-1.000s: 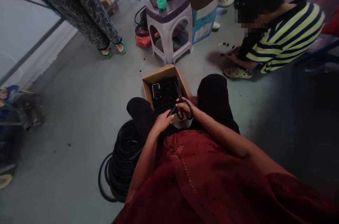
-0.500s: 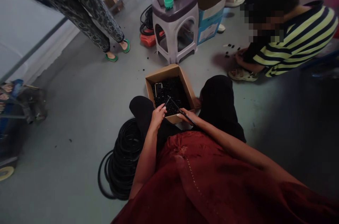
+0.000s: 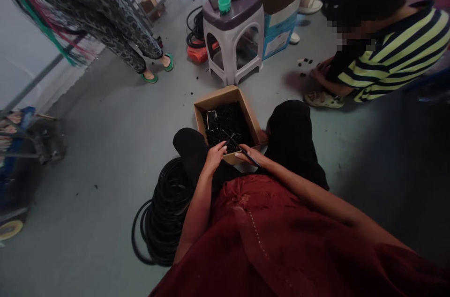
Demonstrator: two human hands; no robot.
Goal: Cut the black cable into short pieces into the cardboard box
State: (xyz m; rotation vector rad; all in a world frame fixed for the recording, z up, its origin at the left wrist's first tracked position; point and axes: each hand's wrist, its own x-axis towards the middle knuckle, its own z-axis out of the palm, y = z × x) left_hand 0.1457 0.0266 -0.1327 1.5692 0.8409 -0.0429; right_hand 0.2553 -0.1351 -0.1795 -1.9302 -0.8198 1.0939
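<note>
Over the near edge of a cardboard box [image 3: 252, 119] my two hands work close together. My right hand [image 3: 249, 152] is closed round a thin black rod [image 3: 235, 140], which slants up and left over the box. Just left of it, my left hand [image 3: 215, 156] is pinched near the rod, with a short dark piece [image 3: 228, 142] at its fingertips; its kind is too small to make out. Small black pieces [image 3: 232, 116] fill the bottom of the box, and a phone [image 3: 211, 120] lies on them at the left.
A coil of black hose [image 3: 165, 217] lies beside my left leg. Beyond the box stands a plastic stool [image 3: 234, 20] bearing a green cup [image 3: 224, 4] and a bottle. A person in a striped shirt [image 3: 397, 53] crouches at right; another person stands at left.
My left hand has moved right and slightly down, nearer my right hand. The dark piece at its fingertips no longer points up to the rod's tip. My right hand has barely moved.
</note>
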